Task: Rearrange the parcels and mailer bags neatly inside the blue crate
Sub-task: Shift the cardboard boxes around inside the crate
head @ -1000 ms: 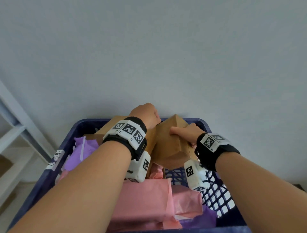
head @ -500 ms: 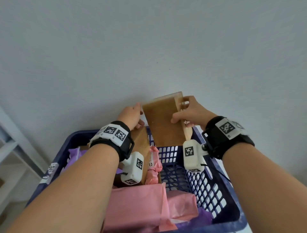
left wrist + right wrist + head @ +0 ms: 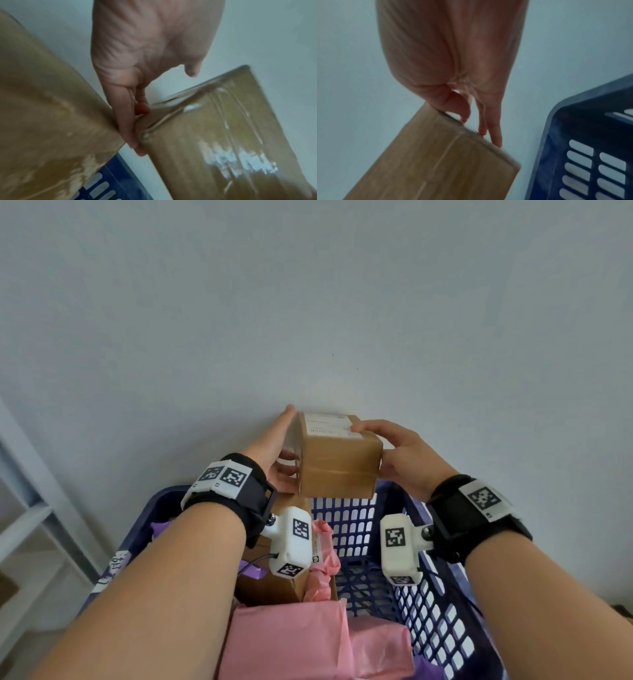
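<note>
Above the far rim of the blue crate (image 3: 442,604), head view: a brown cardboard parcel (image 3: 337,463), label face up, is held clear of the contents between two hands. The left hand (image 3: 277,453) lies with fingers extended flat against the parcel's left side; the right hand (image 3: 400,453) grips the right side, thumb over the top edge. Pink mailer bags (image 3: 294,642) and a second brown parcel (image 3: 274,587) remain in the crate; its right half shows bare lattice.

Left wrist view: straight fingers (image 3: 126,121) press the taped parcel (image 3: 223,142) at its corner, beside the other parcel (image 3: 42,108).

Right wrist view: fingertips (image 3: 494,136) and thumb pinch the parcel (image 3: 445,162) along one edge only, beside the crate (image 3: 573,135).

Likely risk: glossy tape and a shallow edge grip may let the parcel slip or rotate, dropping onto the bags or outside the crate's far rim.
</note>
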The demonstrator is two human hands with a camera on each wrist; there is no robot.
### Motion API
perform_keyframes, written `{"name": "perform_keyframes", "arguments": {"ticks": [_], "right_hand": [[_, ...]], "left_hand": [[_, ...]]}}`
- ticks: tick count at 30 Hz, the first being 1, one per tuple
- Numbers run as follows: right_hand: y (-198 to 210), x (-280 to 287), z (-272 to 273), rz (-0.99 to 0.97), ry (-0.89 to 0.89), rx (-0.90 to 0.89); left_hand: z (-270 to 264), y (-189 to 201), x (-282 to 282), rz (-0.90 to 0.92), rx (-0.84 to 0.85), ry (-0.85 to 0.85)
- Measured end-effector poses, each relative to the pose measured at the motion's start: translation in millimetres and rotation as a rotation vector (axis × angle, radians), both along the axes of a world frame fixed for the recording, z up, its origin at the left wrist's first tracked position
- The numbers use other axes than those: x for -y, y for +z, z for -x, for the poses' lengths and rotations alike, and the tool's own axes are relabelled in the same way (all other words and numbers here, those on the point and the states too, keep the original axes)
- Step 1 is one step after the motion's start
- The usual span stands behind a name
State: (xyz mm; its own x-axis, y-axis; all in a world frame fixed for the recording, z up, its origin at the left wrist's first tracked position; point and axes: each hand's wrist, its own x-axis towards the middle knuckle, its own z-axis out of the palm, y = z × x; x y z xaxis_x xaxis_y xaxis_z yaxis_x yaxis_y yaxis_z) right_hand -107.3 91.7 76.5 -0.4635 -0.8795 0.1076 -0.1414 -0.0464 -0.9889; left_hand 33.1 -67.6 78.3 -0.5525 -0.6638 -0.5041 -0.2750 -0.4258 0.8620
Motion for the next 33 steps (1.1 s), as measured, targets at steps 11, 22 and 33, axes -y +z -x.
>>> {"name": "perform_keyframes", "arguments": {"ticks": [11,22,33], "right_hand": [[0,13,-2,-0.130,-0.318,-0.103],[-1,14,-12,-0.746,-0.274,-0.494],[-91,4,-25,-1.234,-0.155,-0.713]], "left_hand": [[0,4,-18,0.131,-0.029,-0.106],[8,-9,-15,0.759,0.155,-0.118],[-8,-41,2,0.945,0.696,-0.484]]}}
